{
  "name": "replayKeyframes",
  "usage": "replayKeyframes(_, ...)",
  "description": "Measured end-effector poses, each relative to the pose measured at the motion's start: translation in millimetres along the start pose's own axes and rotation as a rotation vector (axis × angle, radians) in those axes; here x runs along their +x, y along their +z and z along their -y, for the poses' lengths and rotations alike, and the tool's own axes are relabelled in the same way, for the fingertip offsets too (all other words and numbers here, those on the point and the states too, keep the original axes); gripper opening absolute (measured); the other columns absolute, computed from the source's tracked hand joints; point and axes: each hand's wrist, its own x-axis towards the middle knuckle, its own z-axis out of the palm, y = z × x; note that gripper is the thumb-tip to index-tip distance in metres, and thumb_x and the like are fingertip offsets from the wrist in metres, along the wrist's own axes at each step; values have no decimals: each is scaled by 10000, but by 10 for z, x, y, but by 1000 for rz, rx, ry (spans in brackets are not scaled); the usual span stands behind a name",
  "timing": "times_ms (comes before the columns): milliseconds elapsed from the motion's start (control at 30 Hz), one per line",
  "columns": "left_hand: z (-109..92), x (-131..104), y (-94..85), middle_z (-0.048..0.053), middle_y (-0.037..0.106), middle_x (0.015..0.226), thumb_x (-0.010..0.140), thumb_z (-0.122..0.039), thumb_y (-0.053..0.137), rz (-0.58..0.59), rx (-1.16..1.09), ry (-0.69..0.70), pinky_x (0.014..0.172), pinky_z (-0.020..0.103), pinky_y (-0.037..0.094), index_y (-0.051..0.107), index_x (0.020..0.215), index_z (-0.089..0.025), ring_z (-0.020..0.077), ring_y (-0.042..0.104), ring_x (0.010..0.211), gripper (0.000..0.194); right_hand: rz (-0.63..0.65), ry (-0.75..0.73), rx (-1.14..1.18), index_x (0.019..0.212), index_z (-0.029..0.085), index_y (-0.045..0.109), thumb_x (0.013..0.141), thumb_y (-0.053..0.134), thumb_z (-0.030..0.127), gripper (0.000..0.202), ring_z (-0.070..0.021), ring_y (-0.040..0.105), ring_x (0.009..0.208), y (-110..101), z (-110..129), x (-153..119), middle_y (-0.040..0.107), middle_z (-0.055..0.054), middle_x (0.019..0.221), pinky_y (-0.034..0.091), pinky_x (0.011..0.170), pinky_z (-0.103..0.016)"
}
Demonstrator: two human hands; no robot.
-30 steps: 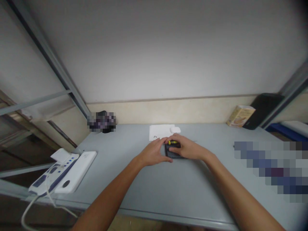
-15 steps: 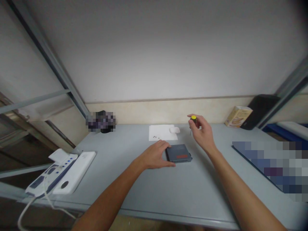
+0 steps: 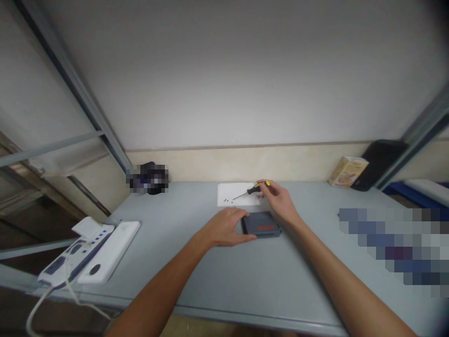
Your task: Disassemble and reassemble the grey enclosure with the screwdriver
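A dark grey box with a red label lies flat on the grey table. My left hand grips its left side, thumb at the near edge and fingers at the far edge. Behind the box, my right hand holds a black and yellow screwdriver by its handle. The shaft slants down to the left, its tip over a white paper beside several small dark screws. My right hand partly hides a white object at the paper's right edge.
At the left lie a white power strip with cables and a long white box. A blurred dark item stands back left. Back right are a yellow carton and a black case; a blurred flat item lies right.
My right hand has moved left over the paper, and the screwdriver has gone from upright to slanted, its tip near the screws. My left hand and the box have barely moved.
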Motion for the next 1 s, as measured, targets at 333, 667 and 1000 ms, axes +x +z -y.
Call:
replayKeyframes(333, -40, 7, -31, 79, 745, 953, 930, -599, 622, -41, 55, -67, 884, 396, 522, 703, 1214, -206, 268, 694, 890, 492, 4, 17, 14, 1069, 174, 733, 880, 620, 656, 530, -206, 642, 744, -24, 22, 3, 731, -69, 845, 528, 721, -320)
replayKeyframes(667, 77, 57, 14, 76, 689, 823, 1082, -545, 239, -122, -77, -229, 784, 338, 478, 651, 802, -194, 224, 629, 800, 609, -138, 61, 81, 1115, 177, 760, 903, 603, 662, 552, -189, 596, 700, -158, 6, 61, 674, -34, 717, 487, 704, -317)
replayKeyframes(1000, 217, 103, 80, 71, 739, 895, 1064, -590, 266, -254, -488, -328, 796, 310, 492, 722, 967, -148, 206, 651, 816, 642, -121, 154, 434, 1026, 195, 775, 841, 708, 658, 503, -142, 557, 639, -139, -95, 87, 705, -34, 787, 411, 603, -280)
